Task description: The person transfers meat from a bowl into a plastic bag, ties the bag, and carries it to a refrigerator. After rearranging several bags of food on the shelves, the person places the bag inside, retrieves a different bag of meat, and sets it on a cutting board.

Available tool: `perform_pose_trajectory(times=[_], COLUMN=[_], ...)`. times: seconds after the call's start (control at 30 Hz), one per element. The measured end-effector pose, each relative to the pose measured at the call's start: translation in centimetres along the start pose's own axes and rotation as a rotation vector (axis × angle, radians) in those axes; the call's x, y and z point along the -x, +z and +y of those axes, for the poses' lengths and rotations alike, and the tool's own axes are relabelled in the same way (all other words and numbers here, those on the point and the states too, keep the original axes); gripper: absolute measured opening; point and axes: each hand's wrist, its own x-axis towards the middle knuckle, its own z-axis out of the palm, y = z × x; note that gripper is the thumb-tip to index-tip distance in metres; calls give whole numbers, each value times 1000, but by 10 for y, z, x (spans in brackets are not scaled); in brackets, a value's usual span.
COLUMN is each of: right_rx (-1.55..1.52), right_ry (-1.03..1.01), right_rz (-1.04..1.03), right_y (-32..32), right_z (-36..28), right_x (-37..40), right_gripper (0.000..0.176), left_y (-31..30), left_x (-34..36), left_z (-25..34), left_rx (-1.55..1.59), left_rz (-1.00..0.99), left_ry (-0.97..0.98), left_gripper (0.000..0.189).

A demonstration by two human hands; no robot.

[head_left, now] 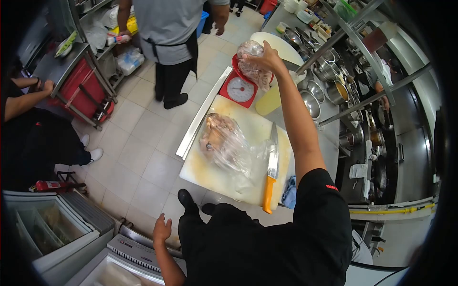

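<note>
My right hand [268, 58] reaches over a bag of raw meat [257, 76] on the red dial scale [240, 89], its fingers spread and touching or just over the bag. My left hand [162, 229] hangs low beside my body, empty, with its fingers apart. On the white cutting board [195, 167] lies a clear plastic bag with pieces of meat [220, 136]. To the right of that bag rests a large knife [272, 162] with an orange handle. A container of yellow liquid [267, 101] stands beside the scale.
Metal bowls [312, 102] crowd the counter at the right, under a shelf frame [353, 105]. A blue cloth [289, 193] lies by the board. One person [167, 33] stands beyond the table, another [38, 138] at left. Open freezers [52, 229] are at lower left.
</note>
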Motion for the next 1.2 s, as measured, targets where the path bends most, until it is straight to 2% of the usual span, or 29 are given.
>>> perform_pose_trajectory(times=[0.17, 0.3, 0.53, 0.63, 0.9, 1.2], right_rx=[-37, -8, 6, 68, -3, 86], right_ry=[-34, -42, 11, -24, -11, 25], right_rz=[-13, 4, 35, 4, 35, 100], right_y=[-1, -1, 13, 8, 12, 17], right_z=[3, 1, 18, 18, 13, 3], right_x=[-7, 4, -4, 0, 2, 4], right_gripper=[117, 114, 116, 116, 117, 116], left_y=[36, 70, 118, 119, 93, 73], left_x=[58, 104, 139, 140, 126, 114], left_z=[1, -2, -28, -26, -30, -52], left_rx=[7, 68, 114, 161, 97, 23], left_rz=[48, 69, 60, 52, 68, 54], left_ry=[-56, -179, -218, -266, -174, -140], left_gripper=[54, 56, 62, 65, 60, 60])
